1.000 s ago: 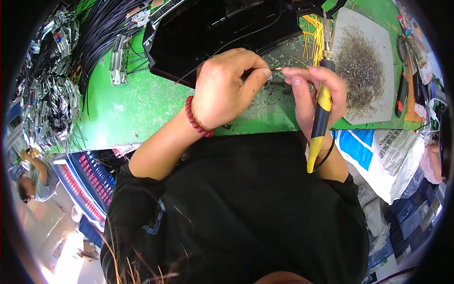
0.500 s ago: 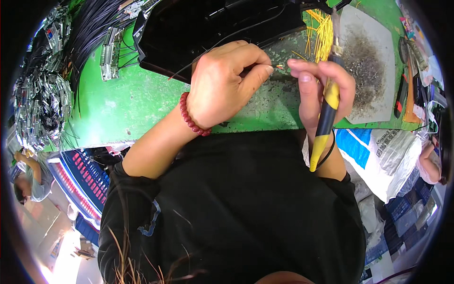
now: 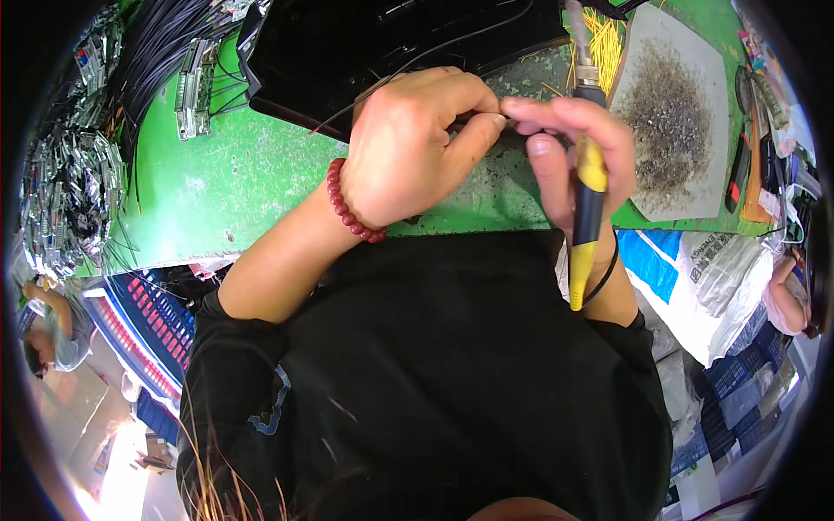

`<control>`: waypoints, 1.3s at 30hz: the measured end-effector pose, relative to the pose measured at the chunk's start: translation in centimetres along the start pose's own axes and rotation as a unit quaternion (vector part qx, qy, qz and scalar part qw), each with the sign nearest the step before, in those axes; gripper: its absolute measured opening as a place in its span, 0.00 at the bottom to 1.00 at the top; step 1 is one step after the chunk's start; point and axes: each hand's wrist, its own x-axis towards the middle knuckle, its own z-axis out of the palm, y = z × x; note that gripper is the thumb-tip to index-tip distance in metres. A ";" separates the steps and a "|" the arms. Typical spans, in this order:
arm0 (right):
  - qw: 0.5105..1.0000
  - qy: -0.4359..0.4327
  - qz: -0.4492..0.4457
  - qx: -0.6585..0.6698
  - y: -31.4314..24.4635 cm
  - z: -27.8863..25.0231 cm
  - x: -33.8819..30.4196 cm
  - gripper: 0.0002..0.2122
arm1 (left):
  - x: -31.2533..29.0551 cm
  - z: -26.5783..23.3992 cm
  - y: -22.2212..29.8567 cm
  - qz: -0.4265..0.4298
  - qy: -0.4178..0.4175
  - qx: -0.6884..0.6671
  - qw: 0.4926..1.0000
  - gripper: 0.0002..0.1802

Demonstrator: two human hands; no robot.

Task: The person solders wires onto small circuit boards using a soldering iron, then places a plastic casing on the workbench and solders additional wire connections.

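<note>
My left hand (image 3: pixel 404 148), with a red bead bracelet (image 3: pixel 341 204) at the wrist, is pinched on the end of a thin black cable (image 3: pixel 469 35). That cable runs back over a black casing (image 3: pixel 304 61). A yellow-and-black soldering iron (image 3: pixel 589 204) lies in my right hand (image 3: pixel 604 130), its metal end pointing away from me. My right fingertips meet the left ones at the cable end, which they hide. Just beyond the iron is a bunch of thin yellow wires (image 3: pixel 605 39).
A grey board (image 3: pixel 717 95) with dark residue lies right of the iron, hand tools (image 3: pixel 743 143) beyond it. Black cables (image 3: pixel 165 48) and metal connector pieces (image 3: pixel 74 191) heap up at the left of the green table (image 3: pixel 191 191). A white-and-blue sack (image 3: pixel 708 282) sits below right.
My right hand has moved left, its fingers closing in on the cable end at my left fingertips. The soldering iron has swung to a steeper angle.
</note>
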 end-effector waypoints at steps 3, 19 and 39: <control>0.987 0.107 0.057 0.108 -0.3 -0.1 -0.1 0.12 | 0.2 -0.1 0.3 -0.014 0.008 -0.024 1.000 0.03; 0.994 0.095 0.039 0.040 -0.2 -0.6 -1.2 0.13 | 0.3 -0.5 0.3 -0.011 -0.010 -0.038 0.999 0.04; 0.994 0.077 0.077 -0.007 -0.1 0.5 -0.4 0.16 | -0.1 0.0 0.0 0.067 0.043 0.048 0.996 0.07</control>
